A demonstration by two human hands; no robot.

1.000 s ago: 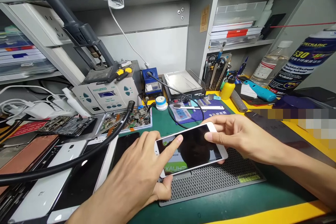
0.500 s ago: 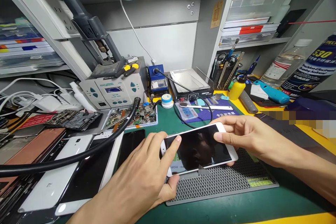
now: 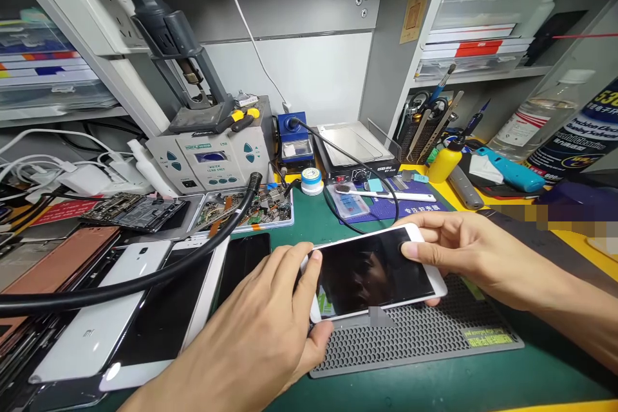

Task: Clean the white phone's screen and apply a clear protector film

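A white-framed phone point(image 3: 371, 273) is held by both hands just above the grey honeycomb mat point(image 3: 386, 347), tilted, with its mostly dark glass facing up; a small green patch can be seen near the glass's lower left corner. Its left end is pinched in the grip of the left hand point(image 3: 270, 309), with the thumb at the near edge and the fingers along the far edge and front, while its right end is pinched by the right hand point(image 3: 463, 251), thumb laid on the front and fingers curled behind. Yellow lettering is printed on the mat's right end, too small to be made out. The mat is carried by the green-covered bench point(image 3: 434, 383). To the left of the mat, a white phone back point(image 3: 101, 309) is marked with the "mi" logo. Beyond the mat, a purple sheet point(image 3: 386, 211) is printed with Chinese characters, and a white-handled brush point(image 3: 398, 194) is laid across it. Beyond the mat to the left, a grey station point(image 3: 212, 164) is lettered "QUICK" and "LEAD FREE". Beyond the mat to the right, a dark blue can point(image 3: 579, 132) is marked "Precision", and above that, on a shelf, a red strip point(image 3: 479, 48) is printed "OPEN".
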